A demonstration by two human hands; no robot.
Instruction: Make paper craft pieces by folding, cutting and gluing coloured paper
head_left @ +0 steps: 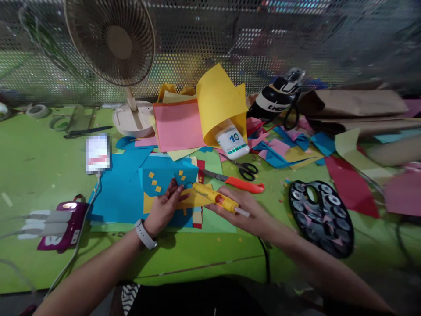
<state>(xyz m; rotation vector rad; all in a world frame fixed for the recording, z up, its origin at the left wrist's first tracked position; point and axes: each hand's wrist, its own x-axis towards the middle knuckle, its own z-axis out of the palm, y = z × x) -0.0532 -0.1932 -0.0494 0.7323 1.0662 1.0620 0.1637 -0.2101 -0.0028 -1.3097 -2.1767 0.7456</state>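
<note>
1. The left hand (163, 210) reaches over the middle of the green counter (29, 162), a white band (145, 234) on its wrist. Its fingertips (178, 189) grip the lower edge of a blue paper (164, 176) dotted with small yellow squares.
2. The blue paper lies at the centre of the counter, on a stack of blue, yellow and green sheets, just beyond the left hand.
3. The right hand (250, 213) is closed around a yellow glue gun (215, 198). The gun lies nearly level, its nose pointing left, close to the left fingertips. A pale stick juts from its rear end over the right hand.
4. A yellow sheet (192, 202) lies under the gun's nose.
5. Just behind the gun lie an orange-handled cutter (244, 185) and black scissors (246, 170).
6. Farther back a pink sheet (179, 125) leans beside a curled yellow sheet (219, 100). A white bottle (232, 141) lies in that curl's mouth.
7. A fan (113, 39) stands at the back left, in front of a perforated screen (329, 39).
8. A black palette (320, 218) lies to the right of the right hand, with a red sheet (351, 188) beside it.
9. A maroon device (62, 224) with plugged-in cables sits at the left edge.
</note>
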